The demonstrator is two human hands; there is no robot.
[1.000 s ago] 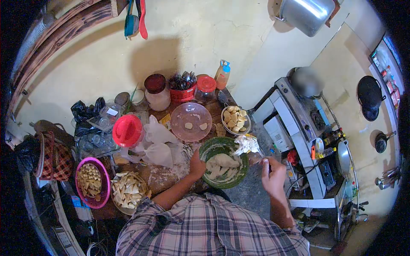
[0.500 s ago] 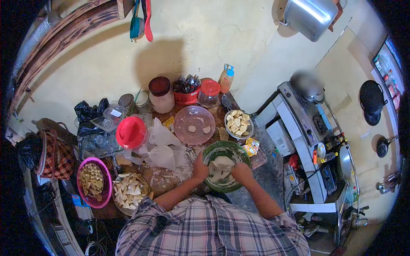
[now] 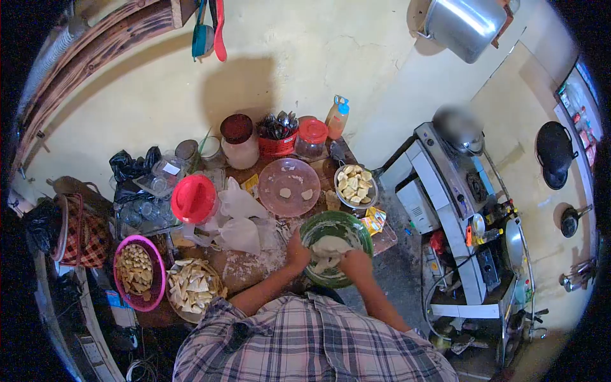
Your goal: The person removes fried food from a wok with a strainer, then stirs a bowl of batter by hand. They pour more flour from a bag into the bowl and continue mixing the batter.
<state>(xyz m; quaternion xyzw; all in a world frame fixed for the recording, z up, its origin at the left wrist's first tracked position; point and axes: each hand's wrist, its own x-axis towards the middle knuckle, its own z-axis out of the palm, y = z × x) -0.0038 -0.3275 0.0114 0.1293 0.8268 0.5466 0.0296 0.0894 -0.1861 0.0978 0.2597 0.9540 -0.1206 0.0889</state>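
A green bowl (image 3: 366, 237) with pale, thick batter or dough (image 3: 331, 245) inside stands at the table's near edge. My left hand (image 3: 297, 253) is closed on the bowl's left rim. Over the right part of the bowl is my right hand (image 3: 355, 264), its fingers closed at the batter; what they hold, if anything, is too small to make out. Behind the bowl lies a pinkish plate (image 3: 289, 204) with two small pale pieces on it. A white bowl of cut pale chunks (image 3: 355, 185) stands behind and to the right.
White plastic bags (image 3: 242, 235) and spilled flour lie left of the bowl. Farther left are a pink basket (image 3: 163, 280) and a tray of pale slices (image 3: 193, 285). Jars (image 3: 240, 146) line the back. A stove (image 3: 445, 165) stands at the right.
My right hand has moved a little left and toward me over the bowl, and the batter has changed shape. My left hand stays at the rim.
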